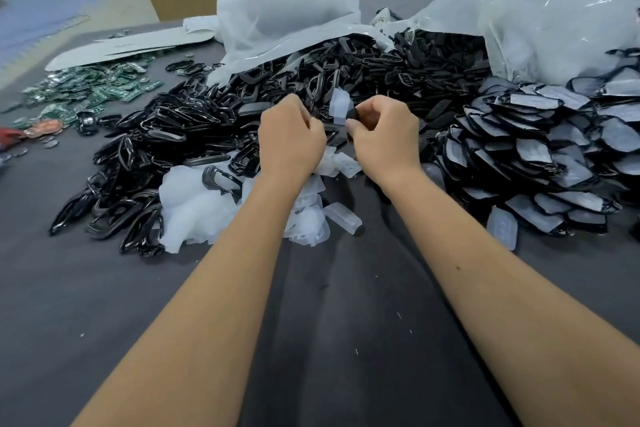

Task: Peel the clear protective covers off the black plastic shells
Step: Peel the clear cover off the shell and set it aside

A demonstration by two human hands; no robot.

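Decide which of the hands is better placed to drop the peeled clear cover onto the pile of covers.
Probably the left hand: it pinches the clear cover, directly above the discarded covers. The right hand holds the black shell.

Bare grey table (104,305) near; shell heaps (166,135) block left, ahead, right.

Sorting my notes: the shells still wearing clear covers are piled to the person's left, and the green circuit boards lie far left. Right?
Not quite. The head view shows the black plastic shells with clear covers piled to the person's right; the green circuit boards do lie far left.
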